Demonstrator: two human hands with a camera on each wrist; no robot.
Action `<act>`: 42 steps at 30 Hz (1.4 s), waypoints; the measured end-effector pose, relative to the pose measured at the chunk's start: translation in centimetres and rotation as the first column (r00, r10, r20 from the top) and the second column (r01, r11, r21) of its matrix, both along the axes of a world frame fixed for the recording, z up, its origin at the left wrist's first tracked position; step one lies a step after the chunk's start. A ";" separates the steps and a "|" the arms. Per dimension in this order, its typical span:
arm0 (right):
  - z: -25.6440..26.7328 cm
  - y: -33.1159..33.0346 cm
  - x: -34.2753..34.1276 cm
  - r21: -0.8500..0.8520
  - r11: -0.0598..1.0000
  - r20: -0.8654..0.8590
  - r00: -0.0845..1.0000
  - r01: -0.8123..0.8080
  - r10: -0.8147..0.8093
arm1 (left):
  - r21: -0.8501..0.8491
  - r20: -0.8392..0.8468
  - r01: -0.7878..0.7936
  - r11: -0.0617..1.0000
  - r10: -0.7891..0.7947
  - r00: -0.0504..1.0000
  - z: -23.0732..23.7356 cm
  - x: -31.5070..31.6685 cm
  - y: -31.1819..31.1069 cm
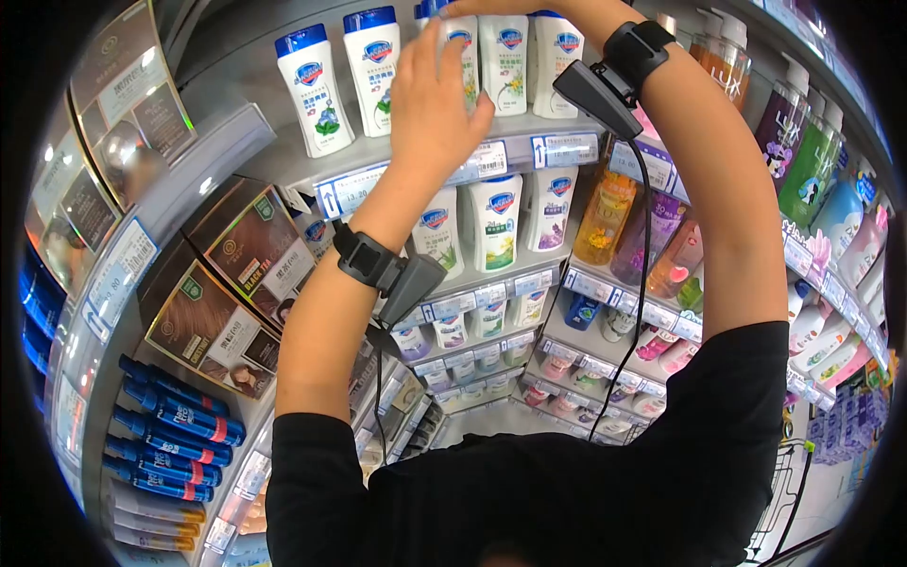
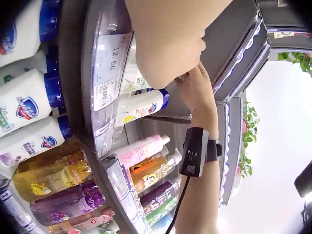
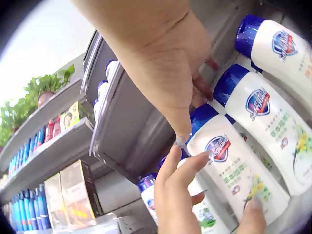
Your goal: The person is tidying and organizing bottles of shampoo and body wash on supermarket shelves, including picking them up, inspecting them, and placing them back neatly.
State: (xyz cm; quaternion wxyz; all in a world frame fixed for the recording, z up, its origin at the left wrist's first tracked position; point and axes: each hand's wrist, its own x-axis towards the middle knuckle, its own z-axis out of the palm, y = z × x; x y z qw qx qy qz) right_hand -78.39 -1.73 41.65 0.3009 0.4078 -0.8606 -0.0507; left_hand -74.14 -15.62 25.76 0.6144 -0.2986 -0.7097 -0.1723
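Observation:
White bottles with blue caps line the upper shelf. My left hand (image 1: 436, 109) is in front of them in the head view, fingers extended and thumb out. In the right wrist view the left hand (image 3: 183, 195) has fingers and thumb over the front of a white bottle (image 3: 239, 175) with a yellow-flower label. From above, my right hand (image 3: 165, 73) holds that bottle at its blue cap, thumb at the cap's side and fingers curled behind. The left wrist view shows the right hand (image 2: 197, 90) beyond the left hand (image 2: 168, 44), which hides its fingertips.
Another white bottle (image 1: 504, 64) stands right of the hands, with two more (image 1: 316, 104) at the left. Price-tag rails (image 1: 564, 149) edge the shelves. Boxes (image 1: 217, 326) and blue bottles (image 1: 179, 416) are at left, pump bottles (image 1: 820, 165) at right. Cables hang from both wrists.

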 end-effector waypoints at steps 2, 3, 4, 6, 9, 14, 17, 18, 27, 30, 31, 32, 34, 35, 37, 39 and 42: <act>0.4 -0.3 -0.2 0.007 1.000 0.061 0.998 -0.004 0.004 | -0.041 0.024 0.000 0.999 0.001 1.000 0.2 0.1 0.1; 0.6 -0.5 -0.3 0.013 1.000 0.059 0.998 0.018 -0.018 | -0.065 0.055 -0.051 0.997 0.055 0.997 0.1 0.2 0.1; 0.7 -0.6 -0.4 0.019 0.999 0.057 0.997 0.041 -0.042 | -0.066 0.064 -0.068 0.995 0.073 0.995 0.0 0.3 0.2; 0.9 -0.7 -0.7 0.021 0.999 0.043 0.998 0.039 -0.040 | -0.068 0.087 -0.098 0.993 0.103 0.991 0.0 0.4 0.3; 1.1 -0.6 -1.2 0.009 1.000 0.073 0.997 0.018 -0.019 | -0.068 0.130 -0.066 0.995 0.075 0.989 0.0 0.3 0.3; 2.0 0.4 -2.0 -0.032 0.994 0.174 0.979 -0.103 0.107 | -0.064 0.139 -0.045 0.997 0.054 0.989 0.3 0.7 0.2; 2.7 -0.1 -1.7 -0.337 0.936 0.359 0.933 0.103 0.027 | -0.057 0.140 -0.029 0.998 0.037 0.989 0.3 0.9 0.3; 2.9 -0.3 -2.2 -0.310 0.940 0.388 0.922 0.145 -0.014 | -0.057 0.152 -0.020 0.998 0.029 0.988 0.4 1.0 0.2; 3.7 -0.7 -8.2 -0.034 0.959 0.570 0.793 0.281 -0.213 | -0.054 0.203 0.027 0.998 -0.015 0.979 0.7 1.3 -0.1; 4.0 -1.0 -9.0 0.037 0.968 0.571 0.789 0.250 -0.226 | -0.039 0.211 0.021 0.999 -0.012 0.977 0.6 1.4 -0.2; 4.0 -1.3 -9.2 0.053 0.970 0.573 0.789 0.236 -0.223 | -0.034 0.212 0.024 0.999 -0.017 0.977 0.6 1.3 -0.3; 4.1 -1.5 -9.5 0.053 0.975 0.622 0.757 0.216 -0.202 | -0.032 0.215 0.031 0.999 -0.023 0.976 0.5 1.3 -0.4; 3.9 -1.8 -9.4 0.044 0.981 0.717 0.678 0.189 -0.163 | -0.018 0.194 0.044 0.999 -0.039 0.980 0.3 1.1 -0.5; 3.8 -2.0 -9.4 0.037 0.979 0.764 0.625 0.202 -0.158 | -0.016 0.189 0.048 0.999 -0.044 0.981 0.3 1.1 -0.5; 3.6 -2.1 -9.5 0.035 0.979 0.782 0.605 0.199 -0.151 | -0.014 0.185 0.047 0.999 -0.044 0.982 0.3 1.0 -0.5; 3.5 -1.9 -9.8 0.019 0.985 0.776 0.618 0.172 -0.123 | -0.013 0.186 0.038 0.999 -0.035 0.982 0.3 1.0 -0.5; 3.1 -1.3 -10.6 -0.007 0.993 0.756 0.651 0.118 -0.072 | -0.010 0.184 0.045 0.999 -0.042 0.982 0.3 0.9 -0.5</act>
